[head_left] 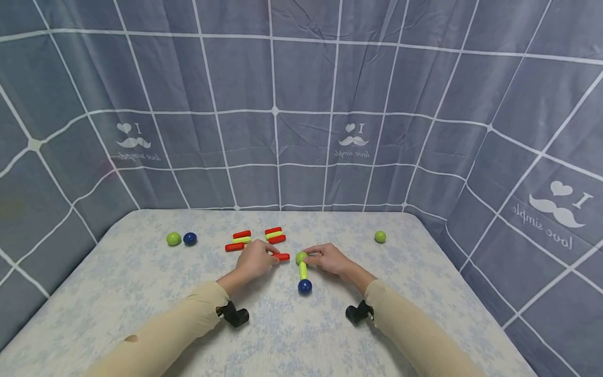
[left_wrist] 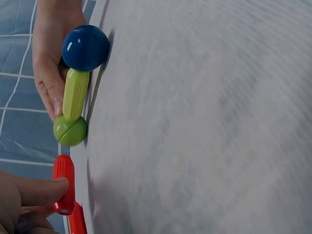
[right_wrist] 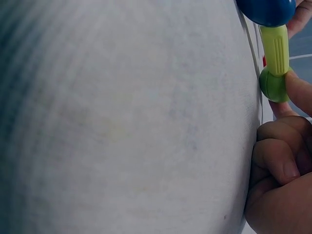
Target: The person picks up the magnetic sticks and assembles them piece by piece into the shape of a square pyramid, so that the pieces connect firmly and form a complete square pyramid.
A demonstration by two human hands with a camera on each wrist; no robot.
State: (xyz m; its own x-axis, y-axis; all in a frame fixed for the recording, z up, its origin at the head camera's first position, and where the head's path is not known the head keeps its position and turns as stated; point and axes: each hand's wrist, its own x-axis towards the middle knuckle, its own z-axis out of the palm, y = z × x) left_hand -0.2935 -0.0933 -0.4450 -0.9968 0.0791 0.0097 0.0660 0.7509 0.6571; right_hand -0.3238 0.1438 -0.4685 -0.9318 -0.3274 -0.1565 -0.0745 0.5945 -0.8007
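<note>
Between thumb and fingers, my left hand [head_left: 256, 258] pinches a red stick [left_wrist: 64, 185], whose free end points at the green ball. My right hand [head_left: 328, 258] pinches that green ball [head_left: 301, 257] from the right side. A yellow-green stick [head_left: 303, 270] joins the green ball to a dark blue ball [head_left: 304, 287], forming one piece that lies on the table toward me. A small gap separates the red stick from the green ball. In the right wrist view the thumb [right_wrist: 299, 92] presses on the green ball.
Red and yellow-green sticks [head_left: 242, 240] lie behind my left hand, with another small group [head_left: 275, 235] to their right. At the far left sit a green ball [head_left: 174, 239] and a blue ball [head_left: 190, 239]. One more green ball [head_left: 380, 236] rests at the right back.
</note>
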